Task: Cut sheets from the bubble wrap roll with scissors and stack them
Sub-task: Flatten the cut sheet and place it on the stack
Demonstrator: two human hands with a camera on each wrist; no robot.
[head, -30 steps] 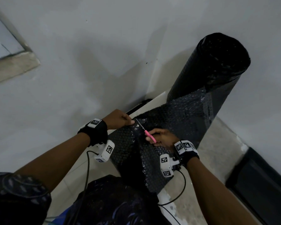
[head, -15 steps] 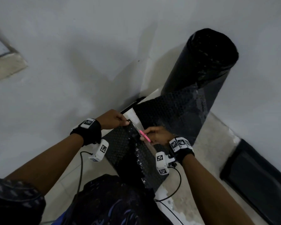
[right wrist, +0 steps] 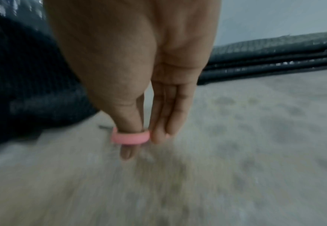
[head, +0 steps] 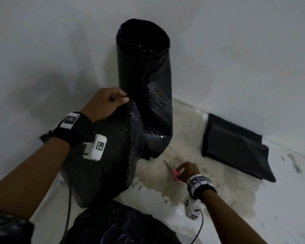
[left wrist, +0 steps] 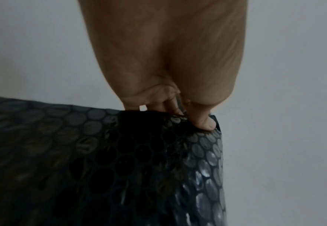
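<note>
The black bubble wrap roll [head: 144, 67] stands upright against the wall. My left hand [head: 106, 103] pinches the top corner of a black bubble wrap sheet [head: 109, 155], which hangs in front of the roll's left side. In the left wrist view the thumb and fingers [left wrist: 201, 120] clamp the sheet's edge [left wrist: 120, 168]. My right hand [head: 185, 171] is low over the floor, right of the sheet, holding pink-handled scissors [head: 174, 173] with blades pointing towards the roll. The right wrist view shows my thumb through the pink handle loop [right wrist: 131, 138].
A stack of black bubble wrap sheets [head: 236, 148] lies on the floor against the wall, right of the roll, also visible in the right wrist view [right wrist: 274, 58]. The stained floor [head: 192, 138] lies between roll, scissors and stack. Cables trail from both wrist cameras.
The scissors have left the wrap; my right hand has dropped down and right to the floor with them. My left hand has lifted the sheet's corner up beside the roll.
</note>
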